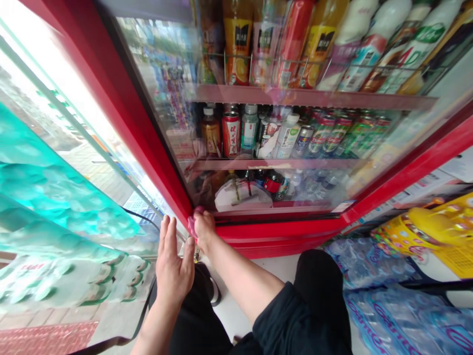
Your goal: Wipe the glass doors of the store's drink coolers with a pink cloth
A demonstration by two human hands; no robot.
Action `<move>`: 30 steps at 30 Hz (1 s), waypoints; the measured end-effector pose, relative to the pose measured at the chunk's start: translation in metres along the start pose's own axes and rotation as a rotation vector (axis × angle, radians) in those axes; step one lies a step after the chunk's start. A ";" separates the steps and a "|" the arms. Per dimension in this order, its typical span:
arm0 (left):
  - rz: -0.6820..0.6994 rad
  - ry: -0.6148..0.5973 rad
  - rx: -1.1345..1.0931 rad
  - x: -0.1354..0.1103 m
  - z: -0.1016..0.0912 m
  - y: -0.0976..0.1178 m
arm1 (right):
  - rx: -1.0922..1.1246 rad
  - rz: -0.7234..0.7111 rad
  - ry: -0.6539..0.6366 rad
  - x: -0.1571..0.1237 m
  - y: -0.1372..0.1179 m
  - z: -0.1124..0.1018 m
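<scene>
A red-framed drinks fridge (277,229) with a glass door stands in front of me. My right hand (204,228) presses a pink cloth (191,224) against the lower left corner of the door frame, its fingers closed around the cloth. Just left of it, my left hand (174,266) is raised with its fingers stretched out and holds nothing. Behind the glass, several bottles and cans stand on shelves, among them a red can (231,134) and an orange juice bottle (238,44).
Packs of bottled water (395,315) are stacked on the right, below a yellow display box (443,231). Green-wrapped bottle packs (51,187) stand on the left beside a glass pane. A dark strap (111,342) runs along the lower left. My knees are close to the fridge.
</scene>
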State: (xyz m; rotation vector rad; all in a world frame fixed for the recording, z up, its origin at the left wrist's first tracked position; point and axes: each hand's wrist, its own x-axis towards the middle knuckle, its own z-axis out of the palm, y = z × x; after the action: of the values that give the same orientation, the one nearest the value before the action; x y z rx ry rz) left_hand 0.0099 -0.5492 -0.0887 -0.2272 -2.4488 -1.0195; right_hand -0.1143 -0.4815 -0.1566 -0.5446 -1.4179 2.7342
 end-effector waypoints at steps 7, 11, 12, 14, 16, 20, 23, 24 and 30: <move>-0.086 0.001 -0.060 -0.002 0.000 0.004 | 0.199 0.174 -0.014 -0.014 -0.026 -0.067; -0.169 0.022 -0.069 -0.007 -0.001 -0.008 | 0.278 0.306 0.092 -0.035 0.001 -0.093; -0.177 0.019 -0.071 -0.009 -0.001 -0.011 | 0.295 0.324 0.106 -0.036 0.006 -0.093; -0.178 0.009 -0.080 -0.012 0.000 -0.014 | 0.331 0.335 0.130 -0.033 0.010 -0.086; -0.177 0.003 -0.090 -0.014 0.001 -0.016 | 0.361 0.329 0.152 -0.022 0.006 -0.075; -0.187 -0.015 -0.121 -0.017 0.004 -0.015 | 0.388 0.308 0.135 0.002 -0.019 -0.055; -0.201 -0.034 -0.162 -0.021 0.007 -0.013 | 0.418 0.247 0.089 0.007 -0.047 -0.042; -0.210 -0.038 -0.180 -0.022 0.007 -0.012 | 0.434 0.217 0.072 0.006 -0.059 -0.038; -0.328 -0.078 -0.373 -0.025 0.004 0.004 | 0.528 0.007 -0.040 -0.028 -0.134 -0.050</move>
State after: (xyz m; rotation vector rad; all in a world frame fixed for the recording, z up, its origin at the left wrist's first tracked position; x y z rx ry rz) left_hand 0.0310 -0.5427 -0.1008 0.0193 -2.3949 -1.6381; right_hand -0.0917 -0.3677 -0.0682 -0.4611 -0.6408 2.9583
